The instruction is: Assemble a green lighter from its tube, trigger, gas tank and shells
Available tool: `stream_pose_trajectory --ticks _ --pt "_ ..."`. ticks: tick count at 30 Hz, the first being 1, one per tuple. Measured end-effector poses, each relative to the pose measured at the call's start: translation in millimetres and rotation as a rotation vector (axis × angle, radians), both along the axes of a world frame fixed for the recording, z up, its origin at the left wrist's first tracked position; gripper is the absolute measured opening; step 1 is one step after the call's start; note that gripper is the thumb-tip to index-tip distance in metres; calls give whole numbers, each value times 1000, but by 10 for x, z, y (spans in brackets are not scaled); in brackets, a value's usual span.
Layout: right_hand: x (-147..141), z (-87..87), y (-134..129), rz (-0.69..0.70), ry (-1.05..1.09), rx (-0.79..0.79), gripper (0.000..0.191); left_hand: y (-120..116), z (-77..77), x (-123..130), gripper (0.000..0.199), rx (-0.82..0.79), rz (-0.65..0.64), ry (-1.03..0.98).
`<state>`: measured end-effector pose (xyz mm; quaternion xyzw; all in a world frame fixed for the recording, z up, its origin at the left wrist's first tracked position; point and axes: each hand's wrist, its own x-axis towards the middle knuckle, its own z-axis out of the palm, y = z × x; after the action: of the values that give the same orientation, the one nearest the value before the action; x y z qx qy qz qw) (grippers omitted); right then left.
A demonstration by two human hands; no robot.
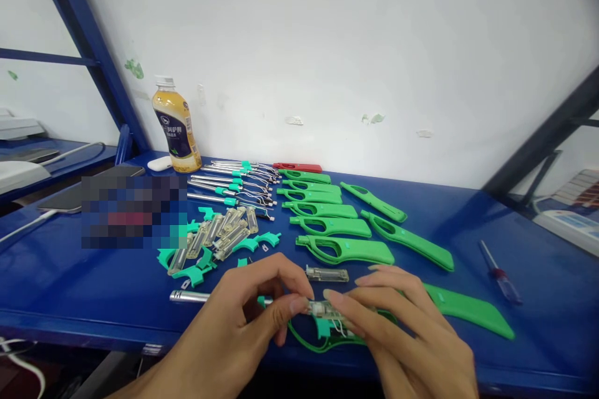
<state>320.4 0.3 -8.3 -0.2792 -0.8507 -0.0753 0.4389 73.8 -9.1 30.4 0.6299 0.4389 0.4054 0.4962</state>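
Observation:
Near the table's front edge, my left hand (255, 312) pinches the end of a clear lighter fuel tank (322, 308) between thumb and fingers. My right hand (412, 327) has its thumb and fingers closed on the tank's other end, partly hiding it. Under both hands lies a green lighter half-shell (312, 346), with a teal trigger (322, 326) and white wires in it. A silver lighter tube (189, 297) sticks out left behind my left hand. Just beyond my fingers lies another clear tank (327, 274). A green handle (472, 310) extends right from beneath my right hand.
Several green lighter shells (346, 250) and a red one (299, 168) lie behind. To the left are loose tanks (233, 240), teal triggers (191, 273) and wired metal tubes (210, 183). A bottle (175, 128) stands by the wall; a screwdriver (503, 280) lies right.

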Motion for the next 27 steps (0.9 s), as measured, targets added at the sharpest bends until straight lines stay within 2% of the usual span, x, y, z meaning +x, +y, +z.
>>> stream_pose_trajectory --ticks 6,8,12,16,21,24,27 --pt "22 -15 -4 -6 -36 33 50 -19 -45 13 30 -189 -70 -216" --pt "20 -6 -11 -17 -72 56 50 -35 -75 34 37 -260 -96 -319" --pt "5 21 -18 -65 -123 148 50 -59 -137 58 54 -296 -126 -457" --pt "21 18 -11 -114 -167 189 50 -51 -172 40 60 -377 -180 -440" --pt "44 17 -1 -103 -177 178 47 -34 -172 25 65 -431 -139 -410" --pt "15 17 -1 -85 -129 145 51 -45 -111 37 67 -397 -143 -359" --pt "-27 4 -24 -59 24 79 50 -44 -27 53 48 -264 -141 -247"
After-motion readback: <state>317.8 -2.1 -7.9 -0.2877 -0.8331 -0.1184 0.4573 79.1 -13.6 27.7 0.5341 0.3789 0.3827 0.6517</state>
